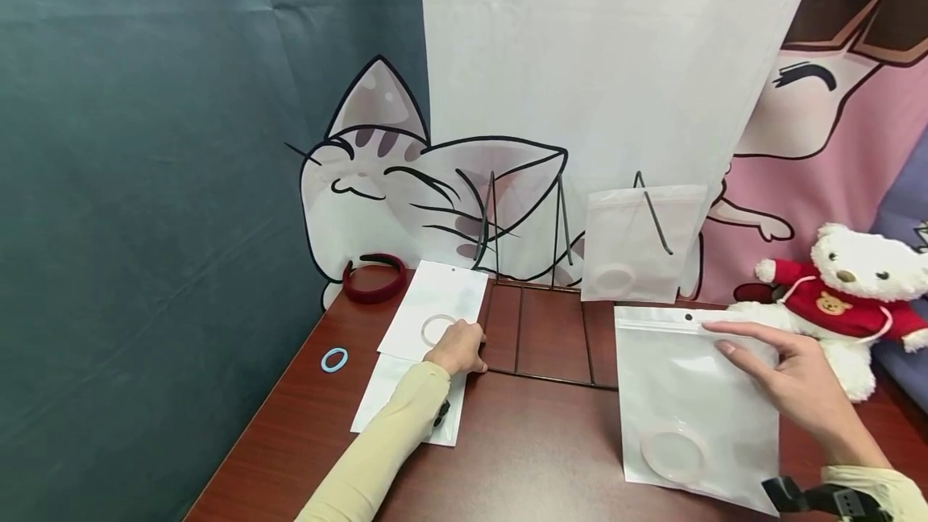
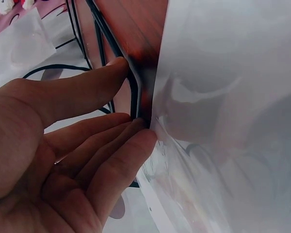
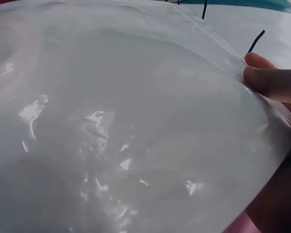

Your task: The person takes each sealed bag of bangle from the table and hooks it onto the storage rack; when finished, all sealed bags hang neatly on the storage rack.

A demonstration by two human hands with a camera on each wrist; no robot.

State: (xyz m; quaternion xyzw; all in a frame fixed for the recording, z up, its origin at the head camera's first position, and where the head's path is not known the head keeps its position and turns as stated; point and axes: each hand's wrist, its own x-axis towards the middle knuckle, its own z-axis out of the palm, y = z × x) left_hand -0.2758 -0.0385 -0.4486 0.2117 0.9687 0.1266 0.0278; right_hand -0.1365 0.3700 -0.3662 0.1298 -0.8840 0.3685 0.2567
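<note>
So there's a blue ring [image 1: 325,362] on the table, then a red headband [image 1: 371,296], then white packets [image 1: 444,288] overlapping. Left hand [image 1: 458,347] reaches over those, thumb and fingers pinching the wire rack [image 1: 540,378]. One pouch [image 1: 616,236] hangs on its hook. Nearer us, a clear-front bag [image 1: 699,393], top corner pinched between the right hand's [image 1: 797,385] thumb and index finger. Teddy bear's [image 1: 834,303] behind.

Left of your left hand [image 1: 457,349]: teal fabric backdrop [image 1: 145,143]. Beyond that hand: white panel [image 1: 616,63], printed cat [image 1: 366,176]. Beyond your right hand [image 1: 801,377]: pink printed panel [image 1: 873,151]. Below both: glossy reddish-brown tabletop [image 1: 529,441].
</note>
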